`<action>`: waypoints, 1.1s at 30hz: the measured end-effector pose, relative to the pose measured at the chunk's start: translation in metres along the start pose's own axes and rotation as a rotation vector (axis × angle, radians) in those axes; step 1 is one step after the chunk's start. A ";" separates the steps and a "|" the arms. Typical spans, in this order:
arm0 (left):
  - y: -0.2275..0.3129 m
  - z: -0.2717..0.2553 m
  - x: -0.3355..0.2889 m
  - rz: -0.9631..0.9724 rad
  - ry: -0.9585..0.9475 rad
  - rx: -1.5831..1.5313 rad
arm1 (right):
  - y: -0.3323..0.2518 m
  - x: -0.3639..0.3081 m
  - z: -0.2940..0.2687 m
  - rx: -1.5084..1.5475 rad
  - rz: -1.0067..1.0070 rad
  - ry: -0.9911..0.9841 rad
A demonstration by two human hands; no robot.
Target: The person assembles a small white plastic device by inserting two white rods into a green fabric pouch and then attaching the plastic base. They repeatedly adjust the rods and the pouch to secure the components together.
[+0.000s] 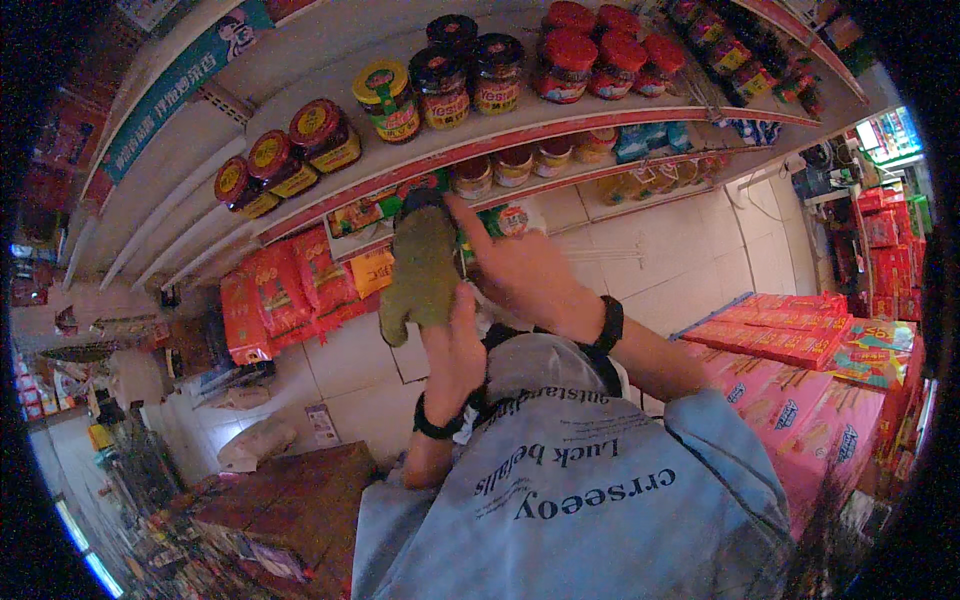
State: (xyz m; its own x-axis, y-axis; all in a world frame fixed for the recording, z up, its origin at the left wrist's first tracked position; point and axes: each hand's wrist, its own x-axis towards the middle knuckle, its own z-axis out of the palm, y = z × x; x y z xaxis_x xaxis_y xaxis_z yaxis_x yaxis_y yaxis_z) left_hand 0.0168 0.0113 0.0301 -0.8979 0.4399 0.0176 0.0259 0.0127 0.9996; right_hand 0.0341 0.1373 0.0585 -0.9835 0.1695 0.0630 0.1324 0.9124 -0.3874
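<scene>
A dull green cloth (418,265) hangs in front of me, just below the shelf edge, and covers most of the fingers of my left hand (455,350). The left thumb shows beside it, bent against the cloth. My right hand (525,275) is closed from the right around what looks like a dark-lidded jar (424,199), its index finger stretched up along the lid's edge. The cloth and my hands hide most of the jar's body.
Jars with red lids (570,50), black-lidded jars (440,75) and a yellow-lidded jar (385,95) stand on the upper shelf. Smaller jars (512,165) sit below. Red packages (285,290) lie at left, pink boxes (790,400) at right, a brown wooden surface (290,490) lower left.
</scene>
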 end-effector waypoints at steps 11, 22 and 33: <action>-0.018 -0.001 0.005 0.014 -0.023 0.105 | 0.010 -0.004 0.013 -0.028 0.017 0.050; 0.006 0.011 0.001 0.145 0.034 0.059 | 0.012 -0.001 0.012 0.080 0.071 0.022; 0.028 -0.037 0.008 -0.163 0.219 -0.709 | 0.086 0.011 -0.019 1.552 0.314 0.531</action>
State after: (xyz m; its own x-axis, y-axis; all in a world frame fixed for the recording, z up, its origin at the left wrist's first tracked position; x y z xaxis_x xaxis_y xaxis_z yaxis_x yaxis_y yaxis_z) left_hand -0.0058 -0.0184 0.0587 -0.9347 0.2926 -0.2018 -0.3373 -0.5507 0.7635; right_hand 0.0367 0.2241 0.0431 -0.7530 0.6573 -0.0308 -0.2556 -0.3353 -0.9068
